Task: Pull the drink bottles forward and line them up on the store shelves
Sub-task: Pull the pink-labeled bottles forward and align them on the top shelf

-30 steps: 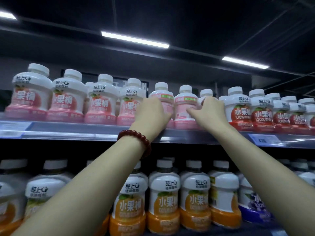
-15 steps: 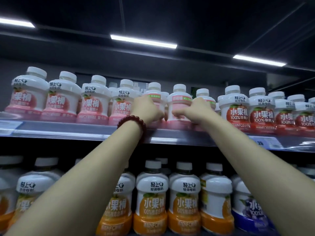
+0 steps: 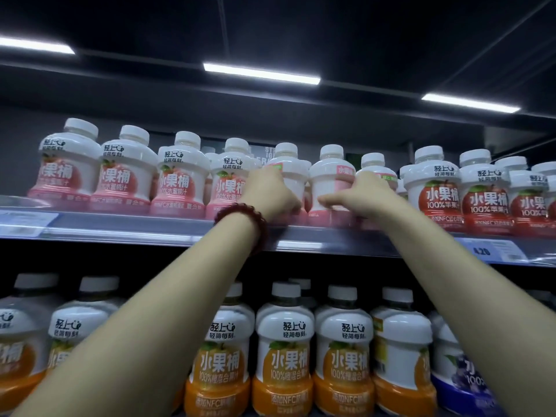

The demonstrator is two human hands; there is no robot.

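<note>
Upper shelf (image 3: pixel 150 228) running the full width, carrying a front row of squat white-capped drink bottles. Lower shelf beneath, mostly hidden by both forearms, packed with orange bottles (image 3: pixel 282 365) and, at the far right, a purple one (image 3: pixel 463 383).

On the upper shelf, from the left: four pink bottles (image 3: pixel 126 176) standing upright with labels facing out, touching side by side at the shelf's front edge. Then three more pink ones in the middle, turned so that their labels face sideways. Then red bottles (image 3: pixel 436 191) to the right, upright, labels forward, crowded together with more caps behind.

Left hand (image 3: pixel 270 194), raised from below, fingers curled round the first turned bottle (image 3: pixel 290 179), grip closed on its lower body, just beside the fourth pink bottle. Dark red bead bracelet (image 3: pixel 243 224) on that wrist, level with the shelf lip.

Right hand (image 3: pixel 361 195), also raised, with fingers wrapped over the third turned bottle (image 3: pixel 374 170), thumb stretched left across the base of the middle bottle (image 3: pixel 331 182). Grip closed on the third bottle, which shows only its cap and shoulder above the knuckles.

Price tags along the shelf edge: a blurred one (image 3: pixel 24 221) at far left, another (image 3: pixel 493 251) at right under the red bottles.
</note>
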